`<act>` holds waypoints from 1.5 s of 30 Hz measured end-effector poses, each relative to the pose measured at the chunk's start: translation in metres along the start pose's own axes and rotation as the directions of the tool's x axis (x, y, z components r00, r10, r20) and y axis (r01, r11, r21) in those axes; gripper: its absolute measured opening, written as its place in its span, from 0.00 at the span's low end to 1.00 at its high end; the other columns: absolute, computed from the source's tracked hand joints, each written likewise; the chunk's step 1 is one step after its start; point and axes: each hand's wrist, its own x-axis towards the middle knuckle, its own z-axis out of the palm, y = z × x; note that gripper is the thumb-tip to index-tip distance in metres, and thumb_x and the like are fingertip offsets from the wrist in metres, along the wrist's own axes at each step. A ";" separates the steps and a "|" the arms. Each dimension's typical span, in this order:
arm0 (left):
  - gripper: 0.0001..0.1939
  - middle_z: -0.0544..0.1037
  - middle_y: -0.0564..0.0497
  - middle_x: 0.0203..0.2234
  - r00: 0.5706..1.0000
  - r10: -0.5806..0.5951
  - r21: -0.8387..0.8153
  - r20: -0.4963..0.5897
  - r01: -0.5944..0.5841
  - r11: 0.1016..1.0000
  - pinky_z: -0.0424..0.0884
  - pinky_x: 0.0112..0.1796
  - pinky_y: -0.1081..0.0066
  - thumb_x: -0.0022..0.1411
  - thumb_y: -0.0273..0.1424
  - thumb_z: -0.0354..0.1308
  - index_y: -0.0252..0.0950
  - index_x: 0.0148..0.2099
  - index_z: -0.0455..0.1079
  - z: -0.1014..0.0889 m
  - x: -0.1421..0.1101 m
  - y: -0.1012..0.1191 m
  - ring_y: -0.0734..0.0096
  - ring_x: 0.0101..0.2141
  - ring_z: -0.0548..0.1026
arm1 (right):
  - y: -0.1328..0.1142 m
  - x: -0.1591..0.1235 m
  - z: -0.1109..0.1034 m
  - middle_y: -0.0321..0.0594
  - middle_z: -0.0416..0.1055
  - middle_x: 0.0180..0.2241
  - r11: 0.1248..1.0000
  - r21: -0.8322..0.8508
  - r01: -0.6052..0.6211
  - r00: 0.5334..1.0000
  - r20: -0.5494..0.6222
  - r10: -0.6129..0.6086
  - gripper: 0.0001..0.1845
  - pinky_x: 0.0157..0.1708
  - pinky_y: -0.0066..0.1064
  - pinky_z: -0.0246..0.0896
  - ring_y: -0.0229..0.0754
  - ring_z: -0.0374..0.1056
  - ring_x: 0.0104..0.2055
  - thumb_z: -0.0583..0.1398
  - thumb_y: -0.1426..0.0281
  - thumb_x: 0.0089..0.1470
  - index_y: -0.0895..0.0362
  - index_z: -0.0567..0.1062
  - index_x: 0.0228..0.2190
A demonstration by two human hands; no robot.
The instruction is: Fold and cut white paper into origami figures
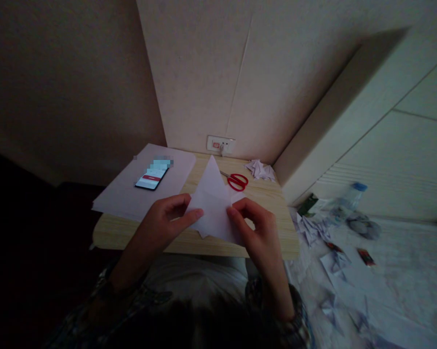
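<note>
Between my two hands is a partly folded sheet of white paper (213, 208), its pointed tip facing the wall. My left hand (170, 213) pinches the left edge, thumb on top and fingers underneath. On the other side, my right hand (252, 223) grips the right edge between thumb and fingers, near a small raised flap. The paper is over the front half of a small wooden table (280, 208). Just beyond it lie red-handled scissors (237, 182), their blades partly hidden behind the paper.
A phone (153, 175) with a lit screen rests on a stack of white paper (123, 194) at the left. Folded paper pieces (261, 170) sit at the back right corner. A wall socket (220, 144) is behind. On the floor are a plastic bottle (351, 196) and more folded papers (312, 229).
</note>
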 end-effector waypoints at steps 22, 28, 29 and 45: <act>0.10 0.83 0.53 0.27 0.985 -0.096 -0.139 -0.140 0.077 0.987 0.73 0.31 0.72 0.53 0.35 0.61 0.35 0.30 0.80 0.025 -0.008 -0.004 0.63 0.31 0.79 | 0.008 0.000 0.016 0.33 0.68 0.21 0.974 0.159 -0.160 0.982 -0.071 0.173 0.13 0.24 0.27 0.54 0.37 0.63 0.25 0.60 0.64 0.55 0.55 0.71 0.22; 0.07 0.82 0.56 0.23 0.975 -0.147 -0.203 -0.165 0.112 0.973 0.72 0.31 0.72 0.51 0.34 0.63 0.36 0.26 0.80 0.022 -0.007 0.000 0.66 0.28 0.77 | 0.003 0.002 0.015 0.34 0.69 0.21 0.973 0.171 -0.157 0.981 -0.087 0.173 0.12 0.24 0.27 0.54 0.38 0.63 0.25 0.60 0.64 0.53 0.56 0.72 0.22; 0.07 0.81 0.56 0.22 0.974 -0.165 -0.223 -0.155 0.128 0.966 0.72 0.31 0.72 0.51 0.34 0.64 0.37 0.26 0.80 0.021 -0.007 0.000 0.66 0.27 0.77 | 0.002 0.002 0.016 0.34 0.69 0.20 0.973 0.169 -0.159 0.981 -0.087 0.176 0.12 0.24 0.27 0.54 0.38 0.63 0.24 0.60 0.64 0.53 0.56 0.72 0.22; 0.10 0.82 0.56 0.24 0.970 -0.129 -0.171 -0.204 0.095 0.981 0.72 0.31 0.72 0.53 0.35 0.61 0.37 0.23 0.73 0.024 -0.002 -0.001 0.65 0.29 0.77 | -0.001 0.010 0.017 0.34 0.68 0.19 0.972 0.169 -0.162 0.979 -0.094 0.179 0.13 0.22 0.27 0.53 0.38 0.62 0.23 0.61 0.62 0.52 0.55 0.72 0.21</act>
